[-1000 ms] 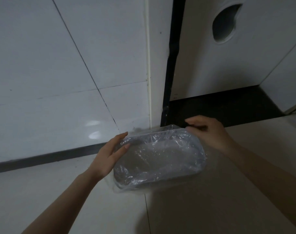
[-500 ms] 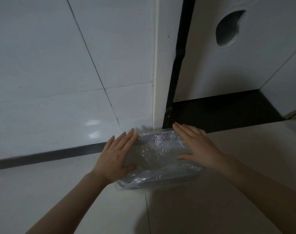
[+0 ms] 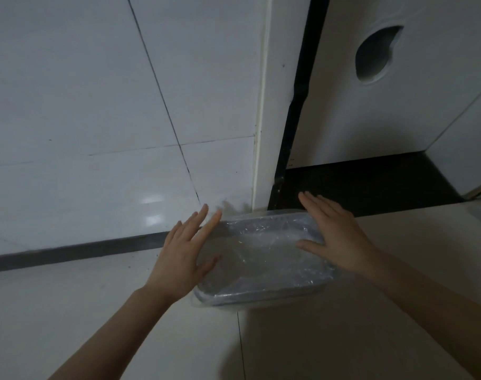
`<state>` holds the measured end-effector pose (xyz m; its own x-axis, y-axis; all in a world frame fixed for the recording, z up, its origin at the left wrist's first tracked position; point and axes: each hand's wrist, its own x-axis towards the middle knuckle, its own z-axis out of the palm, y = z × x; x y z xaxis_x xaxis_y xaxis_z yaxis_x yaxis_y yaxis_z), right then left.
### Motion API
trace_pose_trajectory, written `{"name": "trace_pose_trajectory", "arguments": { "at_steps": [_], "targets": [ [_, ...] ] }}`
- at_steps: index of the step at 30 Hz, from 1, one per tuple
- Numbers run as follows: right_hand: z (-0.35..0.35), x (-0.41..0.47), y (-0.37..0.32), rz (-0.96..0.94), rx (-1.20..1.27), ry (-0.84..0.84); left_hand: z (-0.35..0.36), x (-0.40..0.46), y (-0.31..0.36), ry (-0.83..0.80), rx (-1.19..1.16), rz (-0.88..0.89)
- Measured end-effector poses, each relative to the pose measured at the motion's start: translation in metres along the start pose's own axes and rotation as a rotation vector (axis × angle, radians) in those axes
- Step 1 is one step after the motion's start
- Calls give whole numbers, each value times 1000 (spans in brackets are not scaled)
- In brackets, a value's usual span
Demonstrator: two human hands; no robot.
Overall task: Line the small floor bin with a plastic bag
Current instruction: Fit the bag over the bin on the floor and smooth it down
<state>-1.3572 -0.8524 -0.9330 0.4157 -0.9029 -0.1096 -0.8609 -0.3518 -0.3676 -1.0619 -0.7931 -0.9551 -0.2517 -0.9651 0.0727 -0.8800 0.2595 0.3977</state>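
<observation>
A small rectangular floor bin (image 3: 261, 297) stands on the pale floor against the wall corner. A clear plastic bag (image 3: 261, 253) lines it, its edge folded over the rim and crinkled. My left hand (image 3: 183, 256) hovers flat over the bin's left rim, fingers spread, holding nothing. Over the right rim is my right hand (image 3: 335, 237), also flat and spread, thumb pointing inward across the bag. Whether the palms touch the plastic I cannot tell.
A white tiled wall (image 3: 96, 119) with a dark baseboard (image 3: 69, 250) rises behind the bin. To the right a dark gap and black threshold (image 3: 365, 182) lie under a white panel with a round hole (image 3: 373, 56).
Both hands have let go of the bag's edge at the rim and opened flat over the bin's two sides. The view has drifted slightly.
</observation>
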Motion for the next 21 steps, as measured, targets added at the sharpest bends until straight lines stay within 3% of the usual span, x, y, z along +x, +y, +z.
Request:
{"name": "trace_pose_trajectory", "arguments": {
  "at_steps": [2, 5, 9, 15, 21],
  "targets": [
    [-5, -10, -11, -215, 25, 75, -5, -4, 8, 82, -70, 132],
    [2, -16, -29, -346, -55, -121, 0, -1, 28, -137, -98, 229],
    [12, -17, -23, -221, -134, -367, 14, 3, 25, -343, 68, 41],
    [15, -23, -4, -168, -249, -464, 14, -10, 9, -404, 211, -2],
    [20, -25, -3, -135, -342, -442, 8, -11, 0, -476, 266, 24]
  ]
}}
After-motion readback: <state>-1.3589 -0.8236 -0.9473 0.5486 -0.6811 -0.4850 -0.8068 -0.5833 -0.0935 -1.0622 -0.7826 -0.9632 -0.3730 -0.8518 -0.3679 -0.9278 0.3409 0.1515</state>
